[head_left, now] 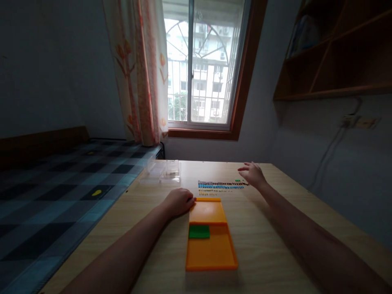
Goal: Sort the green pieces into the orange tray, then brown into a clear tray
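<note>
Head view: orange case (214, 253), likely light, stiff, best held by its rim (211, 268); left grip (180, 201) curls against it, hold unclear; right grip (252, 174) stands parted near small pieces (211, 185).

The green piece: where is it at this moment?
In the head view, the green piece lies inside the near section of the orange case, in its far left corner, nearer the person than the left hand.
</note>
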Demonstrator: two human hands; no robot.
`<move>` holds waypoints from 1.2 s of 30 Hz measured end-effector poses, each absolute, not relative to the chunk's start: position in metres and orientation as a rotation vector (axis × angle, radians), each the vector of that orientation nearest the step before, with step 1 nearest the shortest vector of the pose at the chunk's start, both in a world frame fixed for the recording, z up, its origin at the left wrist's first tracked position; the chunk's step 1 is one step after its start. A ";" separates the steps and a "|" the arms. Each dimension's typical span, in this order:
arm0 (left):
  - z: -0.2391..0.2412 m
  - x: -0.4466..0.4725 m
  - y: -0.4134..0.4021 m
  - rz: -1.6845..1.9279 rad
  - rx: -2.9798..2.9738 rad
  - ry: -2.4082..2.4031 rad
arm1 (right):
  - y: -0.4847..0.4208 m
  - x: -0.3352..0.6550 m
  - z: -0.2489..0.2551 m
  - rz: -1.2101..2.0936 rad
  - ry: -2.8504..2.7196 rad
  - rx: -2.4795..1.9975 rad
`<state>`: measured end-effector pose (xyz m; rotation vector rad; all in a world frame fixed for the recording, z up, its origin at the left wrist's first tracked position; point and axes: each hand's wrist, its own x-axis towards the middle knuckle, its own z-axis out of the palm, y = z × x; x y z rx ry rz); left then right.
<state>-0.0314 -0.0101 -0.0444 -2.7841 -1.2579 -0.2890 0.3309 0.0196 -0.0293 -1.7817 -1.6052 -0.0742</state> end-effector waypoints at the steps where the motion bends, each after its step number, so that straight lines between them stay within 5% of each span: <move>1: -0.044 -0.031 -0.010 -0.295 -2.785 -1.268 | 0.028 0.333 -0.029 -0.048 -1.612 -1.838; 11: -0.045 -0.030 -0.007 -0.312 -2.817 -1.361 | 0.050 0.342 -0.068 -0.006 -1.678 -2.047; 36: -0.039 -0.029 -0.009 -0.271 -2.830 -1.363 | 0.049 0.337 -0.072 -0.057 -1.797 -2.034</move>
